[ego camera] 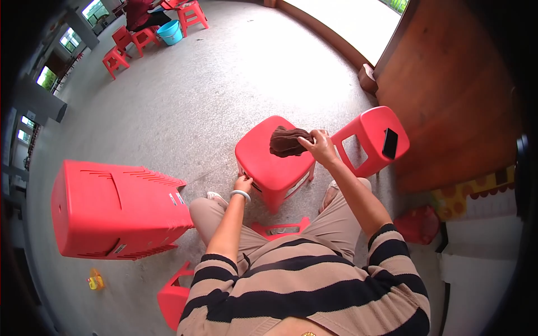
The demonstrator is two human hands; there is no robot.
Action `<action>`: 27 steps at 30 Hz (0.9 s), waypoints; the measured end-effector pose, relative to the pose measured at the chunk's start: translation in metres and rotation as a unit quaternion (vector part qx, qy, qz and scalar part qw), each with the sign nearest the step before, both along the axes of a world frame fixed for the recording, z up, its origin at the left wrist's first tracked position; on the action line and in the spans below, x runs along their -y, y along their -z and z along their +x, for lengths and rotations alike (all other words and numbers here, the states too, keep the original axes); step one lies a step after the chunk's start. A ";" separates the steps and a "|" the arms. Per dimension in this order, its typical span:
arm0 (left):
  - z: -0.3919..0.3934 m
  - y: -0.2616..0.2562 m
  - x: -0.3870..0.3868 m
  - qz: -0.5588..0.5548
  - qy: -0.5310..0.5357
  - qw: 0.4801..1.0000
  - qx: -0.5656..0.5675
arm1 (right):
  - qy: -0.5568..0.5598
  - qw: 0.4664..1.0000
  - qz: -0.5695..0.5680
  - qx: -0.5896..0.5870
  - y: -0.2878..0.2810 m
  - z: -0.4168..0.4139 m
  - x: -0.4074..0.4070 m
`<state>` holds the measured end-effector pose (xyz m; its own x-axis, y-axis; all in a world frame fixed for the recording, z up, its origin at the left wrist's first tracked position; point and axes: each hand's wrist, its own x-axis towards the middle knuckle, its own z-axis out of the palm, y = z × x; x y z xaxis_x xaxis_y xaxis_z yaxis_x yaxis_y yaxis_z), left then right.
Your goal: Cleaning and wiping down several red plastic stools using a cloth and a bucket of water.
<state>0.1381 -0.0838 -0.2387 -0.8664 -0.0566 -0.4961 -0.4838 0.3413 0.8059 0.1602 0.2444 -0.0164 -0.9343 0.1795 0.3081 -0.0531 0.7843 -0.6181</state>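
My right hand grips one end of a folded dark brown cloth, holding it over the seat of a red plastic stool. At the stool's near left edge is my left hand, its fingers bent against or close to the rim; whether it pinches something there I cannot tell. A pale bangle circles my left wrist. To the right, a black smartphone lies on a second red plastic stool.
A tall stack of red plastic stools lies on its side at the left. Near it on the floor is a small yellow object. A wooden door stands at the right. Far off, a seated person is beside a blue bucket.
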 end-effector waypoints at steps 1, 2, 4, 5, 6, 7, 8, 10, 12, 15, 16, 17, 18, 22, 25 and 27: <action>0.005 -0.004 -0.014 0.024 0.046 0.997 0.049 | 0.000 1.000 0.013 0.019 0.001 -0.005 0.006; 0.015 -0.007 -0.030 0.050 0.047 0.991 0.113 | 0.005 0.996 -0.061 0.058 0.000 -0.010 0.011; 0.031 -0.017 -0.047 0.104 0.034 0.987 0.116 | 0.007 0.986 -0.135 0.101 -0.010 -0.018 0.030; 0.035 -0.022 -0.054 0.156 0.024 0.981 0.113 | 0.028 0.981 -0.177 0.075 -0.015 -0.025 0.032; 0.036 -0.026 -0.053 0.156 0.017 0.979 0.132 | 0.041 0.973 -0.221 0.049 -0.023 -0.030 0.040; 0.038 -0.028 -0.053 0.160 0.013 0.978 0.133 | 0.038 0.974 -0.217 0.051 -0.028 -0.029 0.043; 0.039 -0.029 -0.056 0.153 -0.005 0.978 0.141 | 0.028 0.977 -0.210 0.003 -0.033 -0.025 0.043; 0.032 -0.021 -0.049 0.148 -0.030 0.978 0.145 | -0.015 0.983 -0.161 -0.088 -0.035 -0.017 0.045; 0.020 -0.001 -0.029 0.094 0.008 0.993 0.070 | -0.099 0.988 -0.098 -0.068 -0.021 0.002 0.043; 0.012 0.017 -0.036 0.084 -0.069 0.994 -0.008 | -0.161 0.979 0.094 0.083 0.008 0.042 0.048; 0.009 0.020 -0.040 0.084 -0.069 0.994 -0.004 | -0.158 0.974 0.073 0.142 0.018 0.043 0.046; 0.006 0.022 -0.044 0.094 -0.109 0.990 -0.011 | -0.160 0.974 0.072 0.145 0.030 0.042 0.050; 0.001 0.023 -0.048 0.103 -0.151 0.983 -0.022 | -0.104 0.982 0.103 0.116 0.039 0.036 0.060; -0.001 0.007 -0.087 0.190 -0.164 0.968 -0.006 | -0.036 0.980 0.157 0.114 0.086 0.019 0.084; -0.010 0.036 -0.061 0.259 -0.184 0.948 0.021 | -0.146 0.961 0.210 0.106 0.112 0.014 0.130; -0.010 0.042 -0.056 0.148 -0.177 0.973 -0.001 | -0.153 0.963 0.211 0.077 0.127 -0.013 0.129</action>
<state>0.1284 -0.0278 -0.2810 -0.8201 -0.2061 -0.5337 -0.5264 -0.0936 0.8451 0.1475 0.1152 -0.1430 -0.9640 -0.2211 0.1475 -0.2542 0.9293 -0.2679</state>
